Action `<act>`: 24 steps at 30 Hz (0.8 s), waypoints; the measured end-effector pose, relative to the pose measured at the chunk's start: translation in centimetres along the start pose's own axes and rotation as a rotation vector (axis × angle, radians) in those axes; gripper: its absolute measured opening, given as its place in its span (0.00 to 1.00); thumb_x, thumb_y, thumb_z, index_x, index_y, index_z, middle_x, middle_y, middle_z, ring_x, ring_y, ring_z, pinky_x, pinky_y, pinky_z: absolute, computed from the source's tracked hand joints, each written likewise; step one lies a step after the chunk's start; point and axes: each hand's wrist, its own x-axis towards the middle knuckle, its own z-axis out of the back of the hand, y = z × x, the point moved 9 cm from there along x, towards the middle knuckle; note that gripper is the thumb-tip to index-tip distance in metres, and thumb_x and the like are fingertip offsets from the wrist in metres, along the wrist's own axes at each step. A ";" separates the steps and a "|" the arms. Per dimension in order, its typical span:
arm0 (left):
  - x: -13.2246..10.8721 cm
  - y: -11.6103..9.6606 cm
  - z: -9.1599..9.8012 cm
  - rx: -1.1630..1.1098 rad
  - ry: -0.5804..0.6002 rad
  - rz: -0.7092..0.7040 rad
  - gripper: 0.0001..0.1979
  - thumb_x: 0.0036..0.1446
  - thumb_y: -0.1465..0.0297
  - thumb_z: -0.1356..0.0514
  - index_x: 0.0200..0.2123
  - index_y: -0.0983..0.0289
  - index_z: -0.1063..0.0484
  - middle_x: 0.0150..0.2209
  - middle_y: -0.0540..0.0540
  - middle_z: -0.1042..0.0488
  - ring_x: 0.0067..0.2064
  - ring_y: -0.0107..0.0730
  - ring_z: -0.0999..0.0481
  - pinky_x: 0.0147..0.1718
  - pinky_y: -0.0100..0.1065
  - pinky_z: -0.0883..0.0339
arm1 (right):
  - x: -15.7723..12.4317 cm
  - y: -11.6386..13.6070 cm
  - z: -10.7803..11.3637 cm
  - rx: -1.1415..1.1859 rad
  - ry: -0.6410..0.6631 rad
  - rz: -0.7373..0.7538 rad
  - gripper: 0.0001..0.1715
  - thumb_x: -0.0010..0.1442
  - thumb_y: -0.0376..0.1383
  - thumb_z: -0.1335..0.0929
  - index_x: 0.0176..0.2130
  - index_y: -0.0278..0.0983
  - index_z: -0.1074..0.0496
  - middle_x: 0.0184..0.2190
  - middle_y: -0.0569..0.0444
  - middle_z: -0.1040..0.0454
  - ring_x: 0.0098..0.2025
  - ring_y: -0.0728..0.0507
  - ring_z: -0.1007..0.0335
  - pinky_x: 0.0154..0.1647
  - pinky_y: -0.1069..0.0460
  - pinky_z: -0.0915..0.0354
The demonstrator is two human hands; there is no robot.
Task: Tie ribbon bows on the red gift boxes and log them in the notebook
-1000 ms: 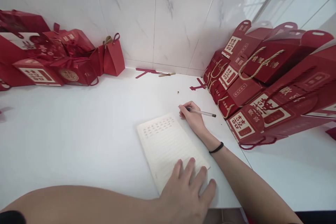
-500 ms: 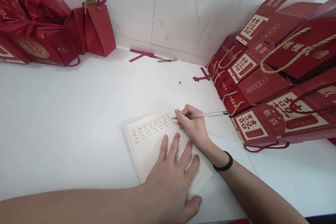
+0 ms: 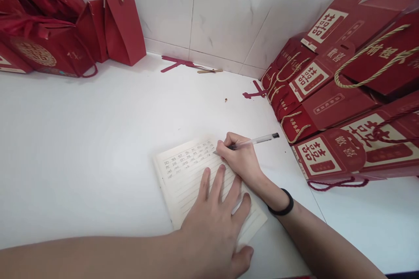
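A lined notebook [image 3: 183, 187] lies open on the white tabletop [image 3: 81, 148], with several rows of small handwriting along its upper part. My left hand [image 3: 216, 222] rests flat on the page, fingers spread, covering its lower right. Between the thumb and fingers of my right hand [image 3: 240, 154] is a clear pen [image 3: 262, 139] with a black end. Its tip meets the paper near the right end of the written rows, and its back end points right and slightly up. A black band circles my right wrist.
Red gift boxes [image 3: 347, 96] with gold rope handles are stacked along the right side. More red boxes [image 3: 124, 30] stand at the back left. Near the tiled wall [image 3: 222, 17] lie a red ribbon [image 3: 176, 62] and another ribbon piece [image 3: 255, 91]. A tiny bit [image 3: 225, 100] lies nearby.
The pen has tilted, its back end swinging upward, and its tip sits slightly lower on the page. My left hand stays in place on the notebook. The view has shifted slightly.
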 end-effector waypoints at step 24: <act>0.2 0.0 0.3 -0.045 0.028 0.002 0.35 0.54 0.52 0.50 0.61 0.65 0.44 0.64 0.65 0.51 0.64 0.70 0.63 0.55 0.70 0.70 | 0.1 -0.4 0.3 0.004 -0.048 -0.013 0.17 0.50 0.34 0.37 0.18 0.38 0.51 0.15 0.63 0.53 0.20 0.52 0.56 0.20 0.55 0.54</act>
